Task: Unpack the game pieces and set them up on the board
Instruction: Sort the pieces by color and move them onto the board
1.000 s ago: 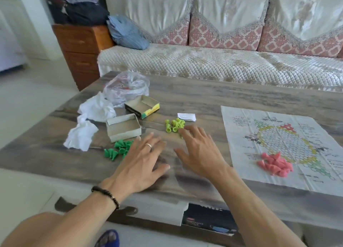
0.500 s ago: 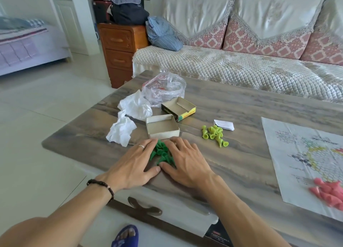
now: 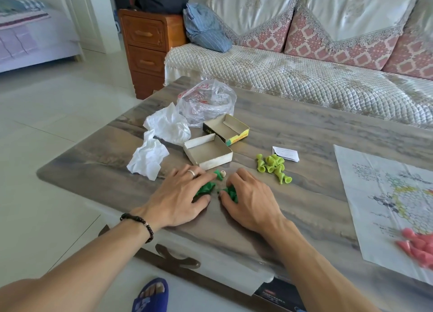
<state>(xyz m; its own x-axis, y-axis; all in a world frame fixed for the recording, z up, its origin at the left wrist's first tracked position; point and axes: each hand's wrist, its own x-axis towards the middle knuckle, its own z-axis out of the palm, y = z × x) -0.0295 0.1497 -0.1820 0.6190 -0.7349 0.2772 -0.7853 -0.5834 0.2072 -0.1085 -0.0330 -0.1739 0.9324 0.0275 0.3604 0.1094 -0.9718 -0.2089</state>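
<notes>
Both hands lay palm-down near the near edge of the tabletop [image 3: 304, 124], gathering the dark green pieces [image 3: 230, 192]. The left hand [image 3: 180, 199] had its fingers curled loosely over one clump, and the right hand [image 3: 248, 201] had its fingers bent round the other, so each hand cupped some pieces rather than pinching any single one. One stray green piece [image 3: 219, 174] lay just beyond the fingertips beside a small pale bead-like object [image 3: 223, 174], outside either scoop. The main risk appeared to be spillage: the small, smooth cones sat close to the near edge, and a loose sweep or a hasty lift could send some rolling to the floor. The stray piece might also be left behind. The light green pieces [image 3: 274, 167] lay in a heap to the right, near a small paper slip [image 3: 285, 153], and a careless pass could mix the two colours. The paper board [image 3: 379, 194] lay well to the right with the pink pieces [image 3: 419, 243] heaped on its near corner; being thin and creased, it could slide or buckle when pieces were dropped on it. The open box tray [image 3: 208, 152] stood just beyond the hands and might be knocked.
</notes>
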